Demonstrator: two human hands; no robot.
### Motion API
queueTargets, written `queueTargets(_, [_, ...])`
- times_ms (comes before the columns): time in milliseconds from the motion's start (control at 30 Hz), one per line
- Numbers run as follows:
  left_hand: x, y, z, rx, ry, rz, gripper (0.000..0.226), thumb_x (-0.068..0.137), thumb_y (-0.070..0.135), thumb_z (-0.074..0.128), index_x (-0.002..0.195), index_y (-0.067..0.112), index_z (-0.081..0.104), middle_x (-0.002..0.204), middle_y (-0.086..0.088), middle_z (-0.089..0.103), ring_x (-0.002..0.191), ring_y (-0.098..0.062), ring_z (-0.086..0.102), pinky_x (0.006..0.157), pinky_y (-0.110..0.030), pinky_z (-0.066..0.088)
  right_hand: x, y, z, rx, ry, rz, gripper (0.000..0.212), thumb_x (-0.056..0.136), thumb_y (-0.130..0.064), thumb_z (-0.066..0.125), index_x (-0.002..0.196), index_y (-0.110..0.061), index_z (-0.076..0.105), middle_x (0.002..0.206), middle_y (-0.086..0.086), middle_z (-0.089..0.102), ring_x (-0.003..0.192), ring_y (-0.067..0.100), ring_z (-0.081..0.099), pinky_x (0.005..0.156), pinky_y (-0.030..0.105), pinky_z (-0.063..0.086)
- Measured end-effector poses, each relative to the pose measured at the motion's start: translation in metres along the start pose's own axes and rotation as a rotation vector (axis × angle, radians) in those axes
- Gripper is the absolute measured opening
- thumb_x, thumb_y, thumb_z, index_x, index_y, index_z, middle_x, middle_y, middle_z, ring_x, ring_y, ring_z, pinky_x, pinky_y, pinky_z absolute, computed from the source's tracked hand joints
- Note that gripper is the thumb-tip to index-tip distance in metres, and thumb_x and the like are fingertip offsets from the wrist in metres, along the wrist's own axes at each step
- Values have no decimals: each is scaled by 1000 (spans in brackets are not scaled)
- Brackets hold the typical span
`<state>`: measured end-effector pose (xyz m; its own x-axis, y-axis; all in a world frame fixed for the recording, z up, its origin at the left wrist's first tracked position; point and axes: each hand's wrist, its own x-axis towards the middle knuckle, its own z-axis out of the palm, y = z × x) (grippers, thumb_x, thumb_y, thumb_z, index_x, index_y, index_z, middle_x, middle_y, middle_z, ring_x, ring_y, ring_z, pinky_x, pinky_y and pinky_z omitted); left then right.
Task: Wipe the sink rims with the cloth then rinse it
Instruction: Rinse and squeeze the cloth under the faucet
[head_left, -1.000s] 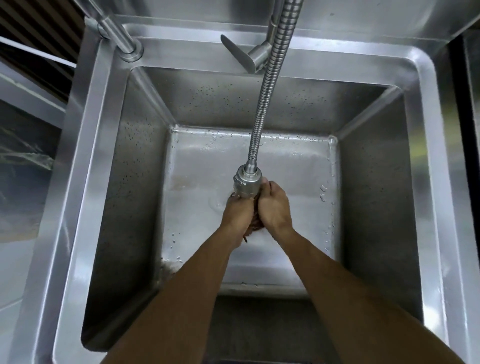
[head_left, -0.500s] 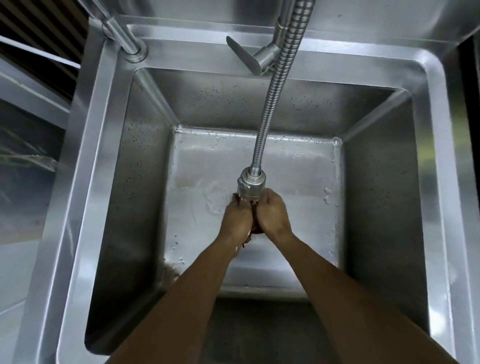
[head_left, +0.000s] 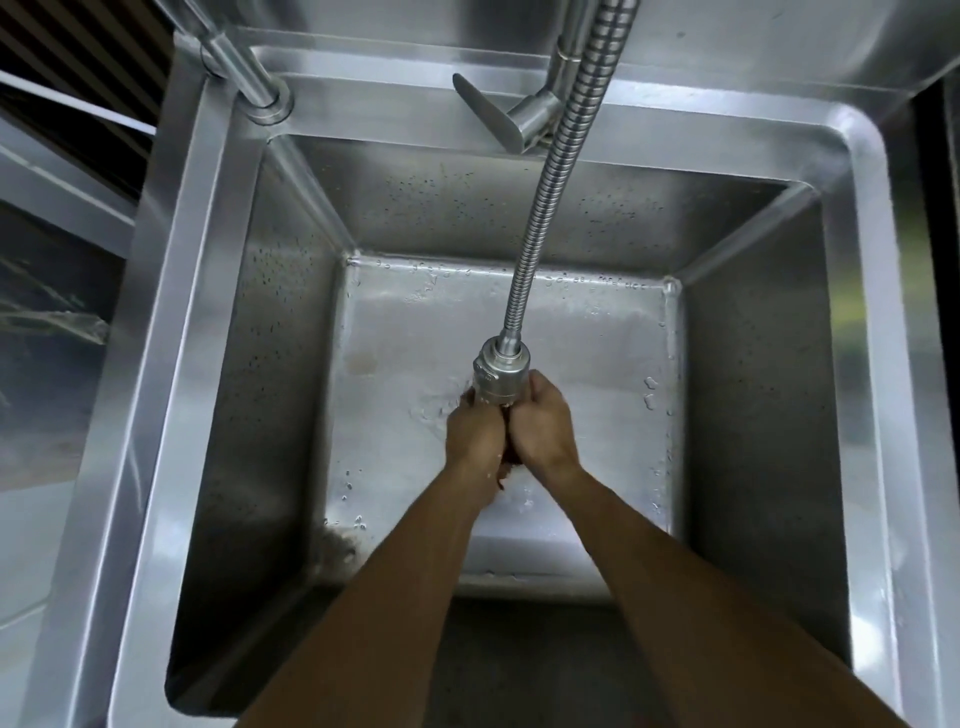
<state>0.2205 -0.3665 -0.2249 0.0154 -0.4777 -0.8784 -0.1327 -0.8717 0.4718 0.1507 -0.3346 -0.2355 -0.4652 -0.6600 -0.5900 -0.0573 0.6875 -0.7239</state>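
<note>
Deep in the steel sink (head_left: 171, 364), my left hand (head_left: 475, 434) and my right hand (head_left: 543, 428) are pressed together just under the spray head (head_left: 501, 376) of the flexible faucet hose. Both hands grip a dark brown cloth (head_left: 509, 457), of which only a thin strip shows between the palms and below the wrists. Water splashes on the sink floor around the hands. Most of the cloth is hidden by the fingers.
The ribbed metal hose (head_left: 550, 187) hangs from the faucet at the back rim, beside a flat lever handle (head_left: 485, 111). A steel post (head_left: 244, 73) stands at the back left corner. Droplets cover the sink walls and floor.
The hands stay clasped on the cloth under the spray head, kneading slightly. The view has shifted a little; the hands sit slightly further right in the basin.
</note>
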Motion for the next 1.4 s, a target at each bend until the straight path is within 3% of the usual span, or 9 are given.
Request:
queueTargets(167, [1, 1, -22, 178, -16, 77, 38, 107, 41, 46, 97, 12, 69, 79, -5, 72, 61, -17, 63, 46, -20, 42, -33, 4, -2, -152, -172, -107, 30, 112, -35, 33, 113, -21, 60, 102, 1, 71, 94, 17, 68, 79, 35, 54])
queueTargets(333, [-32, 4, -51, 305, -362, 78, 22, 105, 46, 52, 112, 30, 65, 85, 3, 73, 65, -11, 60, 49, -23, 41, -26, -6, -52, -44, -199, -25, 23, 109, -40, 47, 109, -20, 58, 101, -2, 70, 99, 16, 69, 86, 35, 55])
queueTargets(567, [-59, 35, -110, 314, -552, 16, 28, 93, -1, 67, 97, 25, 78, 99, -1, 74, 73, -9, 66, 54, -21, 51, -69, -23, -97, 111, -546, -73, 23, 99, -3, 66, 112, -22, 67, 104, 7, 68, 93, 10, 65, 78, 25, 55])
queueTargets(667, [-69, 50, -118, 362, -576, 55, 33, 94, -1, 65, 85, 27, 78, 104, -11, 70, 73, -14, 64, 53, -23, 49, -75, -41, -102, 69, -586, -95, 37, 94, 10, 61, 103, -24, 74, 103, 3, 70, 86, 7, 64, 75, 22, 50])
queueTargets(767, [-74, 72, -126, 416, -642, 80, 26, 85, 23, 63, 107, 24, 77, 121, -8, 73, 99, -26, 71, 74, -33, 54, -79, -60, -105, 71, -555, -178, 42, 95, 19, 50, 101, -13, 77, 102, 2, 75, 86, 5, 71, 75, 19, 53])
queueTargets(867, [-77, 104, -117, 510, -474, 240, 41, 79, 44, 64, 113, 25, 73, 120, 7, 75, 112, -18, 70, 92, -38, 50, -81, -73, -110, 122, -531, -268, 43, 97, 22, 46, 101, -8, 77, 118, 3, 74, 95, 27, 77, 82, 40, 63])
queueTargets(1000, [-87, 146, -75, 416, -268, 458, 25, 98, 42, 62, 117, 27, 70, 110, 13, 77, 99, -13, 75, 92, -35, 56, -78, -93, -120, 84, -516, -359, 46, 93, 24, 50, 95, -12, 79, 118, -5, 76, 100, 16, 76, 80, 23, 59])
queueTargets(1200, [-87, 189, -15, 71, -213, 530, 32, 98, 42, 66, 124, 22, 66, 111, 6, 76, 74, -14, 76, 69, -31, 60, -71, -106, -120, 71, -473, -394, 47, 92, 20, 55, 101, -19, 80, 111, 0, 79, 96, 15, 75, 81, 20, 54])
queueTargets(1400, [-80, 196, -1, -33, -100, 530, 33, 93, 39, 73, 117, 17, 69, 112, 2, 74, 63, -10, 71, 67, -32, 64, -69, -105, -119, 120, -460, -365, 48, 92, 20, 56, 103, -21, 79, 107, 4, 80, 102, 24, 77, 97, 41, 59])
